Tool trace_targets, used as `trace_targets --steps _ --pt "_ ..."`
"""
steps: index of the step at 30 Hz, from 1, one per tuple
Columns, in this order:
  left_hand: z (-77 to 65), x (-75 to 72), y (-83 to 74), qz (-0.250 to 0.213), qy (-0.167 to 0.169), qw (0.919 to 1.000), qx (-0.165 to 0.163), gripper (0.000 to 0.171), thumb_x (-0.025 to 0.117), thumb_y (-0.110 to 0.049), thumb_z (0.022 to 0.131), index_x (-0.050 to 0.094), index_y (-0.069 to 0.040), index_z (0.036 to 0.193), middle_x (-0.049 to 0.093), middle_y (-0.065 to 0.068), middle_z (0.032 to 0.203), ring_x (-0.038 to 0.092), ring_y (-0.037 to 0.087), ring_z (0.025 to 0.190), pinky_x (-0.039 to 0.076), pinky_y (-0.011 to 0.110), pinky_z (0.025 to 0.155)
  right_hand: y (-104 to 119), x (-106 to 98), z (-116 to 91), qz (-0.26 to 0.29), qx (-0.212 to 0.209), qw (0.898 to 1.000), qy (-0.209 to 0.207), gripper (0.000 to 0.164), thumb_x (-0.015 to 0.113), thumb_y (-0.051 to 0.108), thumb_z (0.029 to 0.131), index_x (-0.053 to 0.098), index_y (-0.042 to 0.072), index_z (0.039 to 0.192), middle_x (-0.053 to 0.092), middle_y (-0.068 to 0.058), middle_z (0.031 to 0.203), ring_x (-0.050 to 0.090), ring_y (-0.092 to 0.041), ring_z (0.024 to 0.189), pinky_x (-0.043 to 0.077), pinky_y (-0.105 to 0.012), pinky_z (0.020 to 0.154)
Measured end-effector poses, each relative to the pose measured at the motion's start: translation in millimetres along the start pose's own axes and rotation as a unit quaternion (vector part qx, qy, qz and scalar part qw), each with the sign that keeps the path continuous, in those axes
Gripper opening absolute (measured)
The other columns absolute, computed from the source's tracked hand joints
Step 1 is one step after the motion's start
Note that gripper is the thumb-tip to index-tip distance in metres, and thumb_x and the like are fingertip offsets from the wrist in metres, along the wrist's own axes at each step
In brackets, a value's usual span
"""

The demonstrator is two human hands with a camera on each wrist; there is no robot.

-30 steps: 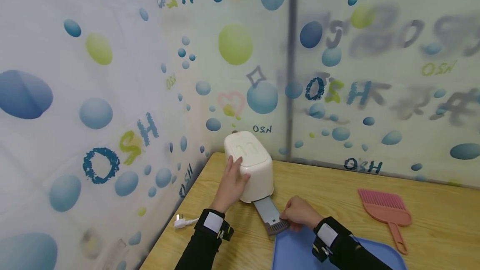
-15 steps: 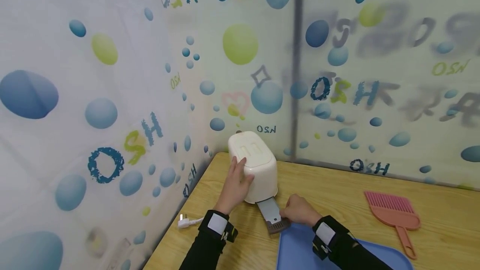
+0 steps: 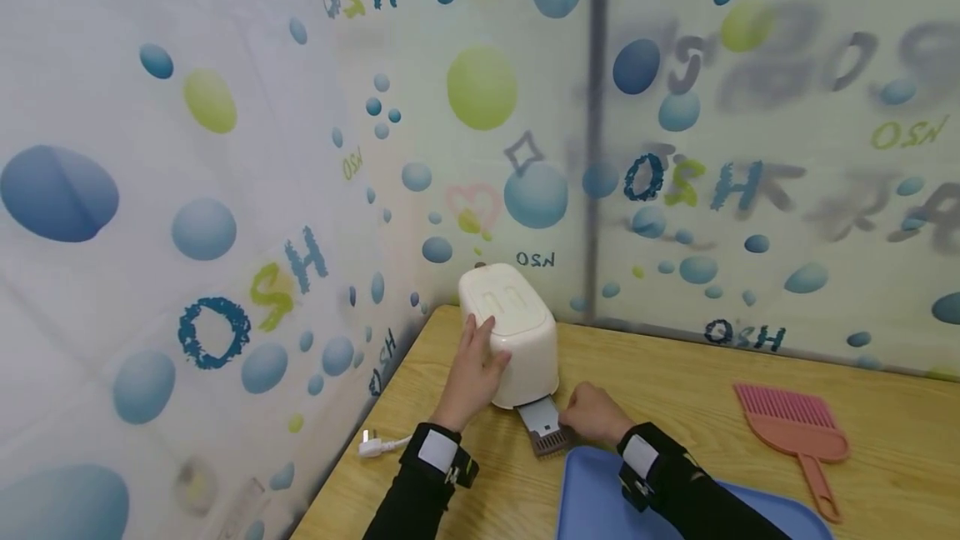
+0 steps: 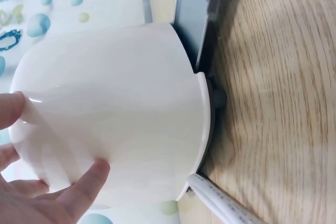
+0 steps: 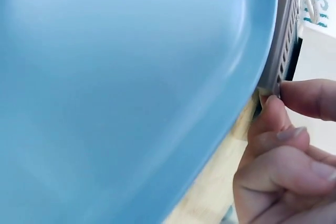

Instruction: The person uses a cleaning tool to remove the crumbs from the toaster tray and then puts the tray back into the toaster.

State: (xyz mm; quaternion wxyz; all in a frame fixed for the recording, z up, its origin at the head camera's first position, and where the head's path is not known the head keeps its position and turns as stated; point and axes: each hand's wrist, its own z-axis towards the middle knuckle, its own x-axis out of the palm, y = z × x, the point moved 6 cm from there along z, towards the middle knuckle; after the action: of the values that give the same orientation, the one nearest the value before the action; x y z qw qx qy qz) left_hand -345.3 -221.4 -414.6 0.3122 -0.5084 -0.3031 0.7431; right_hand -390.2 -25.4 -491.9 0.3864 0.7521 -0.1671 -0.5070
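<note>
A white toaster (image 3: 517, 357) stands in the table's back left corner, a cover over its top. My left hand (image 3: 471, 382) rests on its near left side with fingers spread; in the left wrist view the fingertips touch the glossy shell (image 4: 121, 103). From the toaster's base a grey crumb tray (image 3: 542, 417) sticks partway out, its brown slotted end toward me. At that end's right corner, my right hand (image 3: 596, 415) pinches the tray. The right wrist view shows thumb and forefinger (image 5: 312, 98) on the slotted end (image 5: 283, 35).
A blue plastic tray (image 3: 592, 486) lies close in front of the crumb tray, partly under my right forearm. To the right is a pink dustpan-shaped piece with a comb edge (image 3: 798, 432). A white power plug (image 3: 372, 445) lies at the left edge, and patterned curtains (image 3: 480, 165) enclose the table.
The crumb tray has slid further into the toaster's base, my right hand moving with it. My left hand keeps its place on the toaster. The view has shifted slightly.
</note>
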Motion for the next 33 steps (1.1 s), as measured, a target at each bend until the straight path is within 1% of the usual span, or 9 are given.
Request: trace_targets --steps 4,9,14,18,20,23,25,29,33 --pt "-0.9 1.9 0.2 -0.003 -0.004 1.0000 0.003 0.059 0.061 -0.026 0.103 0.039 -0.011 0.155 0.013 0.023 0.166 0.027 0.047 0.147 0.035 0.062 0.109 -1.6 0.1 10.2 -0.009 0.009 1.000 0.000 0.016 0.069 0.008 0.088 0.063 0.004 0.074 0.053 -0.003 0.068 0.047 -0.016 0.060 0.033 -0.026 0.054" --pt "-0.2 3.6 0.3 -0.008 -0.005 1.0000 0.002 0.059 0.061 -0.026 0.103 0.038 -0.012 0.156 0.012 0.022 0.166 0.028 0.047 0.146 0.035 0.062 0.109 1.1 -0.3 17.2 -0.003 -0.007 1.000 -0.015 0.027 0.069 0.006 0.085 0.056 0.008 0.062 0.044 0.002 0.059 0.039 -0.013 0.053 0.028 -0.025 0.050" --pt "0.1 4.1 1.6 -0.008 -0.007 0.9999 -0.002 0.061 0.060 -0.026 0.104 0.036 -0.012 0.157 0.012 0.021 0.167 0.027 0.047 0.147 0.035 0.063 0.108 0.2 -1.1 18.4 0.009 -0.012 1.000 -0.013 0.030 0.068 0.007 0.087 0.053 0.010 0.062 0.040 0.003 0.057 0.037 -0.012 0.051 0.028 -0.024 0.049" --pt "-5.1 4.4 5.7 -0.010 -0.009 0.9999 0.008 0.075 0.065 -0.025 0.101 0.024 -0.006 0.160 0.014 0.024 0.166 0.025 0.046 0.148 0.031 0.062 0.111 0.1 -10.2 20.1 0.015 -0.023 1.000 0.000 0.016 0.068 0.011 0.091 0.063 0.006 0.076 0.050 0.000 0.064 0.045 -0.014 0.054 0.037 -0.025 0.048" --pt "-9.0 6.0 10.2 -0.019 -0.009 0.9997 0.014 0.087 0.072 -0.022 0.097 0.016 -0.001 0.160 0.018 0.025 0.164 0.026 0.044 0.148 0.030 0.060 0.113 3.9 -19.4 21.0 -0.002 -0.048 0.999 0.004 0.012 0.071 0.013 0.090 0.067 0.002 0.091 0.058 -0.003 0.074 0.052 -0.017 0.060 0.045 -0.029 0.052" --pt "-14.3 10.8 18.3 -0.032 -0.001 0.9992 0.022 0.104 0.083 -0.014 0.085 0.012 0.001 0.159 0.029 0.026 0.160 0.032 0.041 0.145 0.030 0.057 0.114 9.8 -30.6 22.6 -0.057 -0.092 0.994 0.015 0.041 0.079 0.016 0.087 0.063 -0.005 0.117 0.066 -0.012 0.096 0.063 -0.026 0.081 0.055 -0.041 0.068" --pt "-18.3 15.4 23.5 -0.035 0.011 0.9992 0.016 0.115 0.088 -0.010 0.078 0.008 0.001 0.159 0.030 0.027 0.158 0.035 0.042 0.144 0.030 0.056 0.114 13.4 -33.6 23.3 -0.097 -0.124 0.987 0.027 0.067 0.086 0.019 0.081 0.054 -0.009 0.132 0.065 -0.022 0.114 0.064 -0.036 0.100 0.054 -0.050 0.085" --pt "-27.5 25.3 29.9 -0.029 0.050 0.9982 -0.016 0.137 0.095 -0.007 0.068 -0.007 -0.001 0.159 0.021 0.028 0.161 0.031 0.043 0.145 0.028 0.056 0.115 11.4 -28.9 23.9 -0.140 -0.146 0.978 0.053 0.113 0.096 0.024 0.068 0.028 -0.009 0.153 0.045 -0.032 0.147 0.046 -0.048 0.134 0.036 -0.060 0.109" --pt "-35.4 32.1 30.6 -0.018 0.073 0.9959 -0.052 0.149 0.098 -0.007 0.063 -0.016 -0.003 0.158 0.011 0.028 0.164 0.025 0.044 0.147 0.027 0.056 0.116 6.6 -21.7 23.2 -0.137 -0.167 0.974 0.067 0.136 0.100 0.023 0.061 0.011 -0.004 0.159 0.027 -0.029 0.160 0.030 -0.047 0.145 0.027 -0.059 0.115"
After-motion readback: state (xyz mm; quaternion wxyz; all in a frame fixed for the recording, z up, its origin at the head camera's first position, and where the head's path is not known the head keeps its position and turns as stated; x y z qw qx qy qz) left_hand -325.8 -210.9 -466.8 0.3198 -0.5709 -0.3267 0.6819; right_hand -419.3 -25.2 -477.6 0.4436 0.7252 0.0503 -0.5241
